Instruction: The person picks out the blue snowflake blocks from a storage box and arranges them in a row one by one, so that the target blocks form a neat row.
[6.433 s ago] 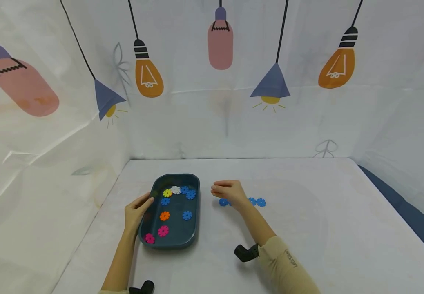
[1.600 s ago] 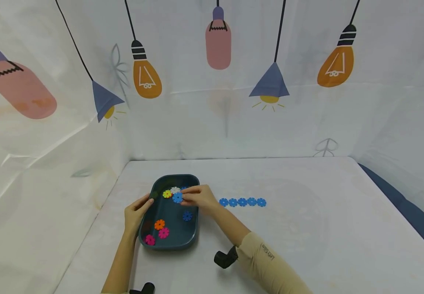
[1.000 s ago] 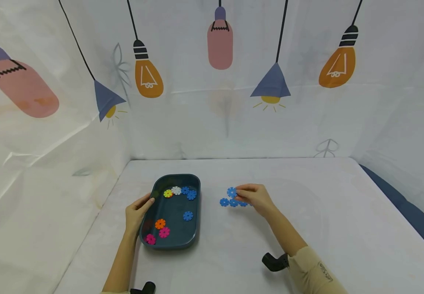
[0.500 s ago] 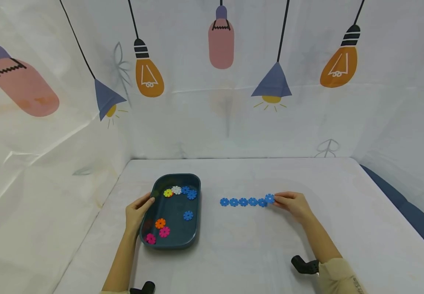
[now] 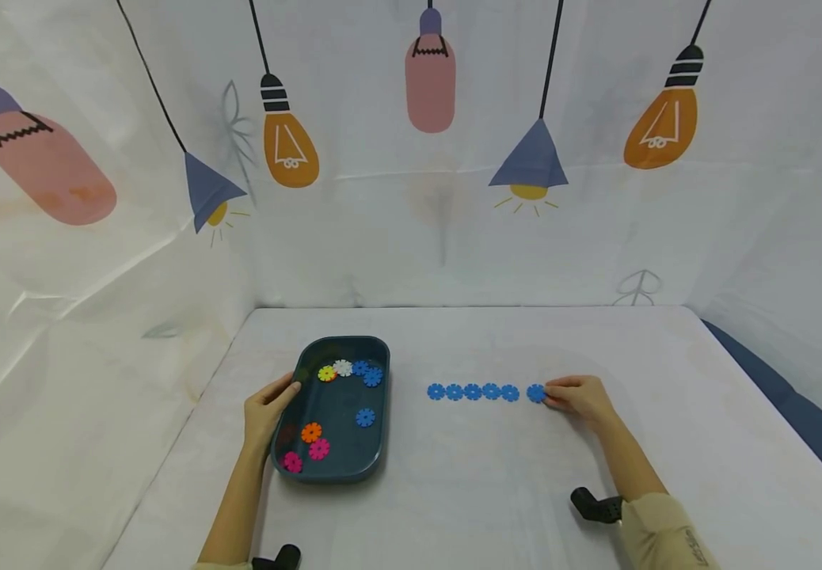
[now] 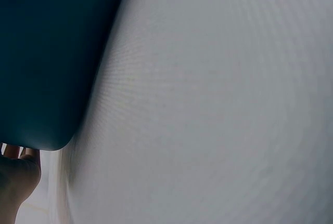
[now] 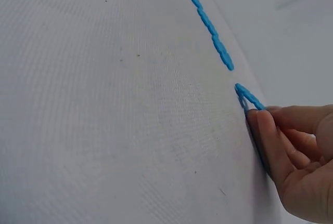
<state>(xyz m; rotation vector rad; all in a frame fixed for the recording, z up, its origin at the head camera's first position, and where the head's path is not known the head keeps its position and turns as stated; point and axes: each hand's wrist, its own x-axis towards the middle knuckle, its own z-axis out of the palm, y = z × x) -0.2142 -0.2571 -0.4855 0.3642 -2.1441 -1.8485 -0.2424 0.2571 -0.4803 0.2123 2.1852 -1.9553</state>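
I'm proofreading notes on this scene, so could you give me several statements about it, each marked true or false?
1. The right hand pinches a blue flower piece. True.
2. Five blue pieces form a row on the table. True.
3. The pinched piece touches the end of that row. False: a gap separates them.
4. The left hand holds the side of the tray. True.
5. Every piece in the tray is blue. False: yellow, white, orange and pink pieces lie there too.
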